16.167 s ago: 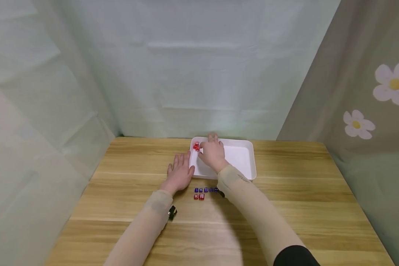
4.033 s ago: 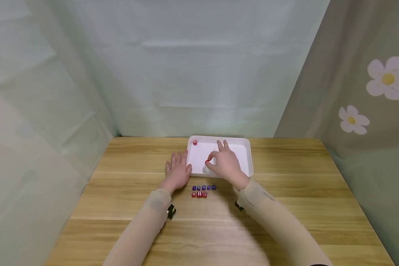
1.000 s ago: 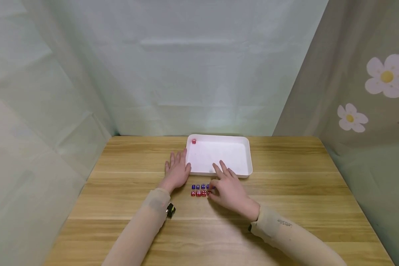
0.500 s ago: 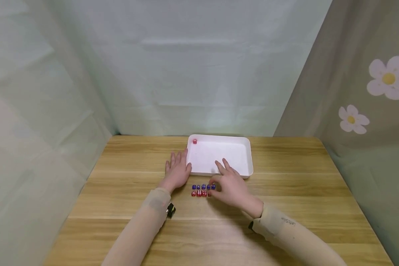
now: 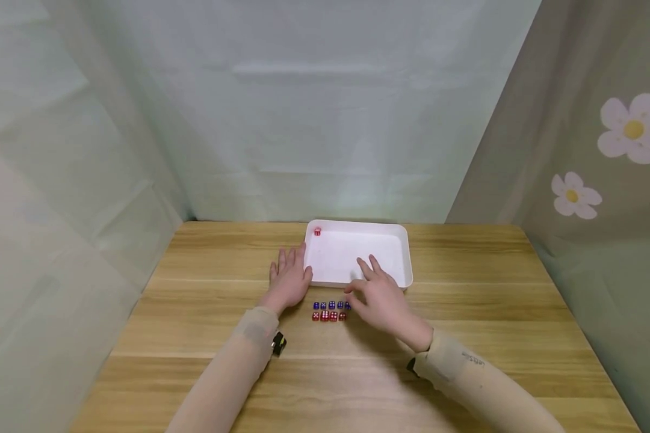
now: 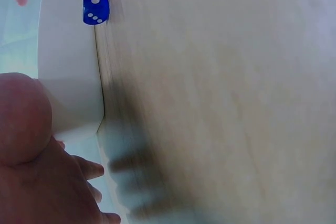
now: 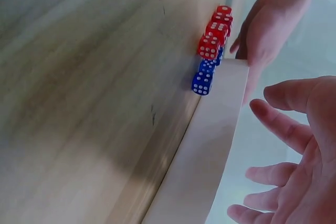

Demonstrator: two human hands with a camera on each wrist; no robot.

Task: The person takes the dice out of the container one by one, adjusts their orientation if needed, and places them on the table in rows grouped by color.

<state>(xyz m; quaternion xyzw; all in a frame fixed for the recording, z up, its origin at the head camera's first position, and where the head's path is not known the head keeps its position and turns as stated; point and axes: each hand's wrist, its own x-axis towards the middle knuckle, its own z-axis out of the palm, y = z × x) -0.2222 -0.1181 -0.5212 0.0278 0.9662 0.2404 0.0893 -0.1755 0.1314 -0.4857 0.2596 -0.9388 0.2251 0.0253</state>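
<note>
Fingers spread, my left hand (image 5: pixel 289 284) rests on the table against the left side of the white tray (image 5: pixel 336 257). My right hand (image 5: pixel 380 302) hovers near the tray's front edge, by the right end of the dice rows. Its thumb and forefinger are slightly apart with nothing between them, as the right wrist view shows; the other fingers reach over the tray. A row of blue dice (image 5: pixel 332 305) lies in front of the tray, its right end partly hidden by my right hand. Nearer to me is a row of red dice (image 5: pixel 325 316). One red die (image 5: pixel 317 231) sits in the tray's far left corner.
The wooden table (image 5: pixel 206 337) runs out on both sides of the tray. A pale curtain (image 5: pixel 314 120) hangs right behind its back edge, and another with printed flowers (image 5: pixel 572 194) stands at the right.
A red die from the tray now ends the red row at the right; my right hand has let go of it and drawn back slightly. My left hand stays put.
</note>
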